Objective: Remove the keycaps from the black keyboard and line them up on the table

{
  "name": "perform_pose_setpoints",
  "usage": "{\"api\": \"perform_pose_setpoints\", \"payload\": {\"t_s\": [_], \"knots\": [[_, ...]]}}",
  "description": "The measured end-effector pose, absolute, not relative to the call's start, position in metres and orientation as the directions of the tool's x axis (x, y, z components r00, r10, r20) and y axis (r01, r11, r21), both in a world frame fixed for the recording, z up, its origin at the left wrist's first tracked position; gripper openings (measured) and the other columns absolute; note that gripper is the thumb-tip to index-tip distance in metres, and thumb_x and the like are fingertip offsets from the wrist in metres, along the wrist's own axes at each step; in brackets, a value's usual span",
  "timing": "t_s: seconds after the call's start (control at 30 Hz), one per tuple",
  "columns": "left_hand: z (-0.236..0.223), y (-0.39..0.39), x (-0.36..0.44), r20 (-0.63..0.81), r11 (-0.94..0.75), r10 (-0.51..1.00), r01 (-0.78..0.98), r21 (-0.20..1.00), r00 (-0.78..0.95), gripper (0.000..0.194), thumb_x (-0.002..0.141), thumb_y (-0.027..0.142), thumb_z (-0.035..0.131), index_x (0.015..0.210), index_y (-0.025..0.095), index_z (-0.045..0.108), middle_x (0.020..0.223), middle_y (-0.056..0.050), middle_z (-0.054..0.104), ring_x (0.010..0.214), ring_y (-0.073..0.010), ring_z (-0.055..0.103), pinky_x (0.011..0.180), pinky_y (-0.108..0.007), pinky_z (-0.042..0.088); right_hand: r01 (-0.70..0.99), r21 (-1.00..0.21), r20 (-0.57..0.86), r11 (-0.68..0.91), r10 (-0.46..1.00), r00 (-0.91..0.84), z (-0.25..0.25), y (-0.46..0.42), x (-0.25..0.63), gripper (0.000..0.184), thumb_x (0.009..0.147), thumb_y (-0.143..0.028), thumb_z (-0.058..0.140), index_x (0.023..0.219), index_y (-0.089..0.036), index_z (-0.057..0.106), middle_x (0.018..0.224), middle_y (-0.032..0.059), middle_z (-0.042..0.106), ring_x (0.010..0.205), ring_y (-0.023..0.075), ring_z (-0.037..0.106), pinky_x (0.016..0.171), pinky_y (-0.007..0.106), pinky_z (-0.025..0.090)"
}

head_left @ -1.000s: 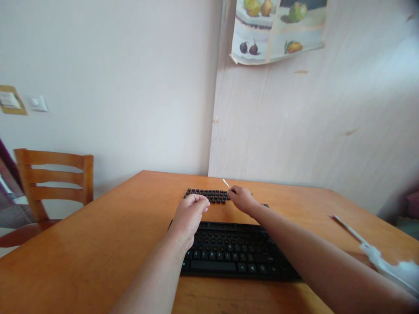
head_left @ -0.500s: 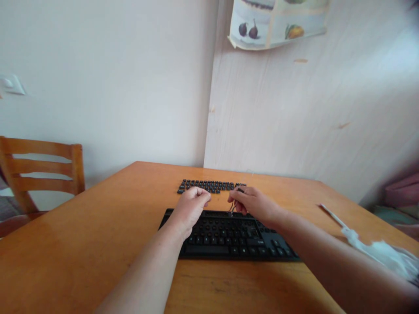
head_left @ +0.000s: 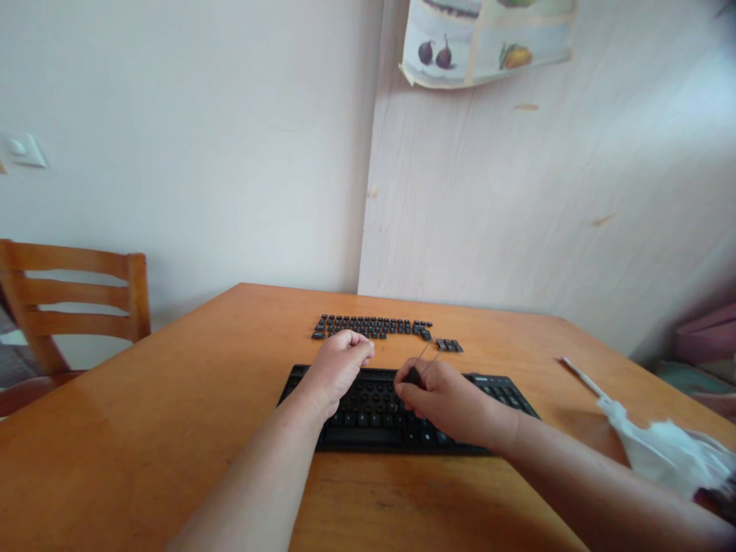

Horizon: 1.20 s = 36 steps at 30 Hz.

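A black keyboard (head_left: pixel 368 438) lies on the table with many keycaps off its upper rows and the lower row still fitted. My left hand (head_left: pixel 339 364) hovers over its left part, fingers curled closed; what they hold, if anything, is hidden. Over the keyboard's middle, my right hand (head_left: pixel 440 395) is closed on what looks like a wire keycap puller (head_left: pixel 426 354). Two thin wires point up and away from the fingers, and a black piece shows by the thumb. Behind the keyboard, loose black keycaps (head_left: pixel 368 326) lie in rows, with a smaller group of keycaps (head_left: pixel 448 345) to their right.
The wooden table (head_left: pixel 172 414) reaches back to the wall. On the right lie a thin white stick (head_left: pixel 580 377) and a crumpled white plastic bag (head_left: pixel 661 452). A wooden chair (head_left: pixel 74 291) stands at the left. A picture sheet (head_left: pixel 488 46) hangs on the wall.
My right hand has come down and nearer over the keyboard, and the wires, which pointed down, now point up. The small keycap group behind it has come into view. My left hand barely moved.
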<state>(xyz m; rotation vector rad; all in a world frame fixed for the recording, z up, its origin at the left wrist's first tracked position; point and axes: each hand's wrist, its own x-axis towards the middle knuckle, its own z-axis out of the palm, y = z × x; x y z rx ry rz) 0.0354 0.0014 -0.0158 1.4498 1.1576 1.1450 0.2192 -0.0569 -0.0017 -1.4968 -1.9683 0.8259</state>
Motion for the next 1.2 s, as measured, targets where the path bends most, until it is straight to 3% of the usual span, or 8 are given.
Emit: {"api": "perform_pose_setpoints", "payload": {"t_s": [0.27,0.53,0.93,1.2], "knots": [[-0.013,0.000,0.037,0.118,-0.135,0.986,0.145,0.980,0.118,0.018,0.073,0.035,0.061,0.077,0.017,0.063,0.079,-0.006,0.069,0.079,-0.0195,0.063,0.076,-0.032,0.045,0.666,-0.693,0.118,0.277,0.954,-0.275,-0.008,-0.062,0.211,0.013,0.088,-0.028,0.052,0.085,-0.019,0.061,0.066,0.0012,0.063,0.059,0.0136,0.057,0.055,0.024,0.040],[-0.014,-0.001,0.038,0.113,-0.131,0.986,0.146,0.981,0.123,0.018,0.073,0.035,0.061,0.078,0.017,0.063,0.080,-0.007,0.069,0.080,-0.0201,0.063,0.076,-0.032,0.045,0.708,-0.656,0.166,0.259,0.966,-0.200,-0.011,-0.058,0.204,0.009,0.082,-0.017,0.050,0.083,-0.020,0.058,0.062,-0.0007,0.062,0.055,0.0124,0.054,0.053,0.023,0.037],[-0.018,0.000,0.038,0.127,-0.151,0.982,0.167,0.974,0.143,0.019,0.073,0.037,0.061,0.078,0.019,0.064,0.078,-0.005,0.069,0.077,-0.0189,0.061,0.073,-0.030,0.044,0.601,-0.766,0.014,0.230,0.940,-0.341,-0.010,-0.056,0.216,0.014,0.090,-0.032,0.053,0.090,-0.019,0.057,0.066,-0.0008,0.059,0.055,0.0112,0.053,0.049,0.021,0.040],[-0.017,-0.004,0.040,0.145,-0.205,0.961,0.258,0.944,0.236,0.014,0.073,0.032,0.058,0.075,0.019,0.064,0.079,-0.005,0.069,0.077,-0.0200,0.061,0.072,-0.030,0.043,0.554,-0.778,0.115,0.297,0.933,-0.340,-0.021,-0.057,0.221,0.024,0.095,-0.040,0.047,0.089,-0.018,0.054,0.067,-0.0007,0.059,0.056,0.0102,0.053,0.049,0.020,0.040]]}}
